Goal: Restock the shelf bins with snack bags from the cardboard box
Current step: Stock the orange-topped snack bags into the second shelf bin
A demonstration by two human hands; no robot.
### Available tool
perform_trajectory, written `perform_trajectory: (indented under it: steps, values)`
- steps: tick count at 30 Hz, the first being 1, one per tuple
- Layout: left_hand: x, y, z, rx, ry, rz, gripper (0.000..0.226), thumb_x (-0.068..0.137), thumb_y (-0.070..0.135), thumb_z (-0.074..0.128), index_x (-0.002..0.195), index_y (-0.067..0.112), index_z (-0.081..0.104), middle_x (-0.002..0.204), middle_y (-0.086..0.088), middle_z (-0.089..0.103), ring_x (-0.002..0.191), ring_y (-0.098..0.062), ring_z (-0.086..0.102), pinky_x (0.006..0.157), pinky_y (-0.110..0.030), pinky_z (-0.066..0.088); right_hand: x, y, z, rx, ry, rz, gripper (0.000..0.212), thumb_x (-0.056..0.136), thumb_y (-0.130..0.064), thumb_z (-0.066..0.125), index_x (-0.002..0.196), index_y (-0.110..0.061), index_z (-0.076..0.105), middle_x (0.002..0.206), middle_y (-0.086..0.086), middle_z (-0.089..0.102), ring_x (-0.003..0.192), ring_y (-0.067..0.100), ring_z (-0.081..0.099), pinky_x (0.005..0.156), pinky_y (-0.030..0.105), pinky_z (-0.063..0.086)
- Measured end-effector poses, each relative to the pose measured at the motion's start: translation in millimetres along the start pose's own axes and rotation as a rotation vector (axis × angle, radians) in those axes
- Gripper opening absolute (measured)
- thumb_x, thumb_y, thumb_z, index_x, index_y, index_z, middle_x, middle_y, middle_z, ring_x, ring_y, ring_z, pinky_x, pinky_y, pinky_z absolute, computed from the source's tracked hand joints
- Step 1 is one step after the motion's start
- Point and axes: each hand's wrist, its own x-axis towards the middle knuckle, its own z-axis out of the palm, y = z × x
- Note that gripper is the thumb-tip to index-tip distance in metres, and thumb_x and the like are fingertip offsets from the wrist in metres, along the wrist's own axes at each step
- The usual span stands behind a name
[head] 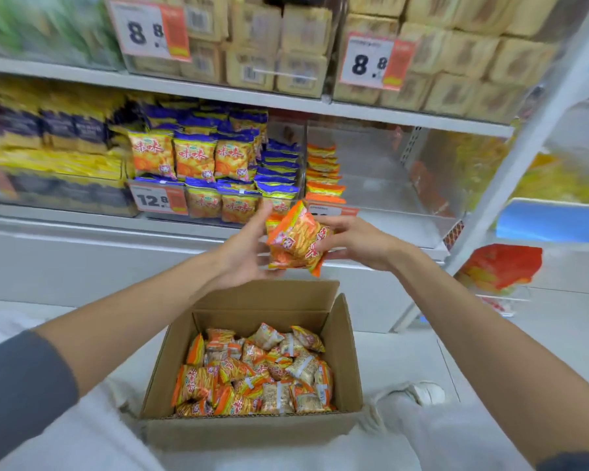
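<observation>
Snack bags (296, 239), glossy orange with yellow sticks and red print, sit between the right hand's (354, 243) curled, gripping fingers and the left hand's (245, 256) nearly straight, supporting fingers, above the cardboard box (252, 430).

Upper white metal shelf (218, 92): the left white-and-orange paper price tag (148, 30) and the right white-and-orange paper price tag (371, 62) each show "8.8" in large black digits; the small print is blurred. Middle white shelf (82, 215): a third white-and-orange price tag (158, 198) reads "12.8". Orange-and-yellow snack bags with purple tops (194, 154) carry the red characters "味味". Barcode stickers on the beige packets (252, 73) are illegible. Red print on the raised orange snack bag (296, 239) cannot be read.
</observation>
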Motion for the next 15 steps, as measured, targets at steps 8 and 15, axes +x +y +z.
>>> perform_trajectory:
  steps: [8,15]
  values:
    - [0,29,20,0.419,-0.19,-0.11,0.051,0.084,0.043,0.066,0.129,0.023,0.051,0.127,-0.008,0.064,0.115,-0.026,0.062,0.1,-0.052,0.048,-15,-56,-17,-0.569,-0.04,-0.07,0.087,0.078,0.001,0.075,0.145,-0.035,0.033,0.122,0.001,0.055,0.106,0.02,0.059,0.089,0.04,0.055]
    - [13,31,40,0.093,-0.146,-0.049,0.05,0.081,0.019,0.072,0.127,0.014,0.052,0.121,-0.013,0.066,0.11,-0.029,0.064,0.091,-0.048,0.054,-19,-38,-28,-0.111,0.21,-0.259,0.063,0.081,0.005,0.071,0.136,-0.018,0.05,0.096,0.002,0.071,0.089,0.014,0.068,0.076,0.031,0.053]
